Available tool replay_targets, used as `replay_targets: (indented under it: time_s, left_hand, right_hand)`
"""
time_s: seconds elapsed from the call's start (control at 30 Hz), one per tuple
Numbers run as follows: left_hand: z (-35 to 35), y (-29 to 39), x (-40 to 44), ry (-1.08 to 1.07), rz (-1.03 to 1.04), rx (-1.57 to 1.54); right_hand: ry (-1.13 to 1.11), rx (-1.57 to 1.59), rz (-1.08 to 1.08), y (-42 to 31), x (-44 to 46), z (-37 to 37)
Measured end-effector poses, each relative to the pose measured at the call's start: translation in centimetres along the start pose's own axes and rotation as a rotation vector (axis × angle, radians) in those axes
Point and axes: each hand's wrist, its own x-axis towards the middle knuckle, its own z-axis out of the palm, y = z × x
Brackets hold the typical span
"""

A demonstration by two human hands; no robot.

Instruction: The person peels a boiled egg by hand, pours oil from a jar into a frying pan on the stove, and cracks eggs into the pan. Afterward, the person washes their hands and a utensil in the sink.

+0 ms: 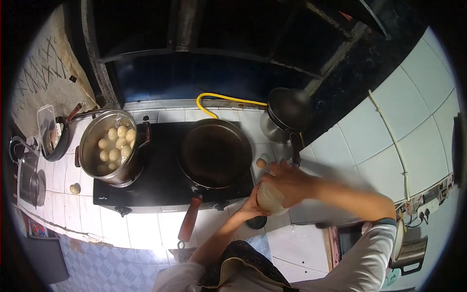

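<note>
A ribbed, translucent bowl-like vessel (270,198) is tilted between my hands, just right of the frying pan (215,153). My left hand (252,205) is wrapped round its near left side. Bent over its upper right side, my right hand (292,182) grips it, though its fingertips are partly hidden. What the vessel contains does not show. Close beyond my right fingers, a brown egg (261,162) lies on the white tiles. The dark pan rests on the black stove (158,170), its reddish-brown handle pointing toward me.
At left, a steel pot (90,168) holds several pale round things in liquid. A single one (75,189) lies on the tiled counter. A dark lidded pot (287,109) stands at the back right, near a yellow hose (228,97). A sink (26,170) is far left.
</note>
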Motion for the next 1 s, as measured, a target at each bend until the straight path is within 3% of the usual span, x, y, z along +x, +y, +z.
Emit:
replay_targets:
  time_s: [0.23,0.43,0.5,0.57,0.7,1.0]
  left_hand:
    - [-0.4,0.9,-0.6,0.166,0.013,-0.271]
    - [-0.5,0.7,-0.9,0.256,0.028,-0.385]
    - [-0.5,0.6,-0.7,0.260,0.034,-0.439]
    - [-0.4,0.7,-0.6,0.195,0.056,-0.514]
    - [0.1,0.6,0.5,0.274,0.094,-0.465]
    - [-0.5,2.3,3.4,0.290,0.136,-0.547]
  right_hand:
    - [-0.115,0.033,-0.073,-0.5,3.8,-5.3]
    - [0.039,0.445,-0.134,1.8,4.8,-4.4]
    - [0.144,0.653,-0.022,1.8,4.8,-3.4]
    - [0.208,0.622,-0.021,2.0,5.3,-2.4]
    - [0.331,0.572,-0.041,2.4,6.1,-2.7]
    - [0.309,0.588,0.006,2.9,7.7,-6.8]
